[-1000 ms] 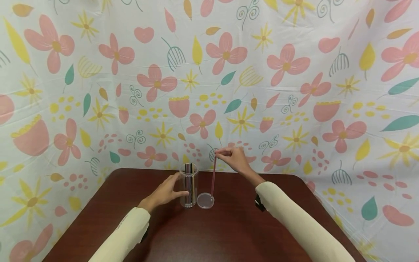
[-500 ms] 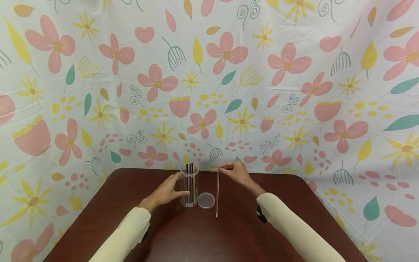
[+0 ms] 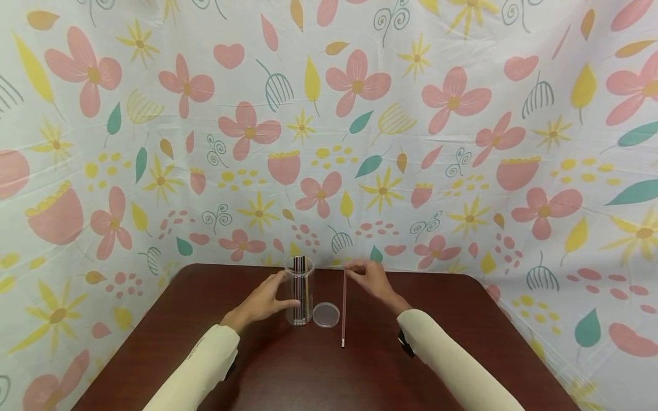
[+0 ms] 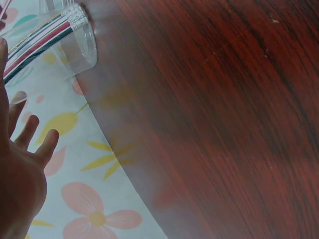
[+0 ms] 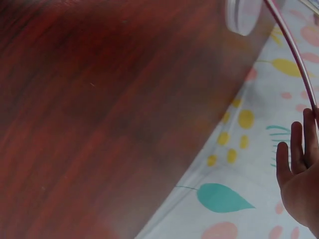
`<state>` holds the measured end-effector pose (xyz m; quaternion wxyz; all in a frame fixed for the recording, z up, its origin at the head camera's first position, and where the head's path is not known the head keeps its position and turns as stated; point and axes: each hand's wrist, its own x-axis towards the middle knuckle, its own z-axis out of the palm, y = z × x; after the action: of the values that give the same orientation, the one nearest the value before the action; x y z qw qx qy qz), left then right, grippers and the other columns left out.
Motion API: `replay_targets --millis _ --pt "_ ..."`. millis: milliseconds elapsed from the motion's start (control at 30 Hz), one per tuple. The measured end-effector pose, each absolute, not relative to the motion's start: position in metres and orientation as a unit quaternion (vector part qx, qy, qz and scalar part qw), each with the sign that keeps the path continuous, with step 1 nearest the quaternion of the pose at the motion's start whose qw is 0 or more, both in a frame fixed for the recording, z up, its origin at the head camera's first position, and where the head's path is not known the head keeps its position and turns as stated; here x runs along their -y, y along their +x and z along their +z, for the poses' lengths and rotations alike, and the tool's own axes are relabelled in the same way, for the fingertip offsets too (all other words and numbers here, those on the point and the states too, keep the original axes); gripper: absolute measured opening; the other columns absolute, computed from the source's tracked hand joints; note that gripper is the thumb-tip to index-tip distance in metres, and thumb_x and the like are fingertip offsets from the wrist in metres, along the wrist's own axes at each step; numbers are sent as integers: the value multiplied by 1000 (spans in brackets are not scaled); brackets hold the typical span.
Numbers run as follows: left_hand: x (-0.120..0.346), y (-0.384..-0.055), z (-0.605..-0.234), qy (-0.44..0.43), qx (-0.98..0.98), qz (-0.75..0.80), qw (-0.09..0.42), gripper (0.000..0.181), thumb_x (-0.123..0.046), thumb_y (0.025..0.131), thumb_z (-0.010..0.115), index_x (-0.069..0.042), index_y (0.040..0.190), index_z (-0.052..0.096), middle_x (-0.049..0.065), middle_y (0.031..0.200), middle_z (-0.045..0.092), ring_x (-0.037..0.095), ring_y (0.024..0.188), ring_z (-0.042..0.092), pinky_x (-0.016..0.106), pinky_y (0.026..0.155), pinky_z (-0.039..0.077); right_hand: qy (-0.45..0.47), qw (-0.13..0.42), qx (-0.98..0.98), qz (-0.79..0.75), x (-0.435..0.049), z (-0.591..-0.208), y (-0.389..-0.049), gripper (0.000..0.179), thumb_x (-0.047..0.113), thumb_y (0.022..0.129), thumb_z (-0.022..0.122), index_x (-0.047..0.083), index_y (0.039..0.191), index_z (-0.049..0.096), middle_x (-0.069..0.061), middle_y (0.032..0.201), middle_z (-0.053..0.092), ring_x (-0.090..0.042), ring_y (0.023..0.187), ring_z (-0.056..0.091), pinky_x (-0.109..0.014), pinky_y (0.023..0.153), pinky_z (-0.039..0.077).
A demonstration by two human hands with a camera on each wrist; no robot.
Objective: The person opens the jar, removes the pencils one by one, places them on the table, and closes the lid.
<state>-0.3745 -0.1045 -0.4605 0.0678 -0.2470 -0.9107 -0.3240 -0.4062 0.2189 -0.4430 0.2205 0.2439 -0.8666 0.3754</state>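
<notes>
My left hand holds a clear cylindrical jar, thumb across its front and fingers at its far side. Several dark and coloured pencils stand inside the jar, their silvery ends at the bottom. A round clear lid lies flat on the table just right of the jar. Between the fingertips of my right hand, a pink pencil is pinched by its top end and hangs nearly upright, white-tipped end down, right beside the lid. In the right wrist view, several fingers are extended below the pencil.
A dark red-brown wooden table bears everything. Behind it and at both sides hangs a white cloth printed with flowers and leaves, close to the table's back edge.
My right hand has lowered and shifted slightly right. The pink pencil, earlier overlapping the lid in the head view, now hangs to its right, lower end nearer me. The left hand keeps its hold on the jar.
</notes>
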Motion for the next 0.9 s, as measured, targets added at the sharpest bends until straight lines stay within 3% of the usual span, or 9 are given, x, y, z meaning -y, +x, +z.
replay_targets --millis 233,900 --pt "106 -373 -460 -246 910 -328 65 84 -58 77 71 -25 145 34 0 140 44 19 131 41 47 103 39 228 210 880 360 -215 -464 -408 13 13 88 71 14 100 75 -2 101 72 -18 89 69 -36 73 56" --pt "106 -376 -461 -250 910 -326 60 85 -57 78 70 -25 147 31 -2 144 41 19 134 37 46 104 38 130 135 930 316 -204 -498 -412 10 19 87 71 15 95 77 -1 92 73 -24 91 68 -44 79 54"
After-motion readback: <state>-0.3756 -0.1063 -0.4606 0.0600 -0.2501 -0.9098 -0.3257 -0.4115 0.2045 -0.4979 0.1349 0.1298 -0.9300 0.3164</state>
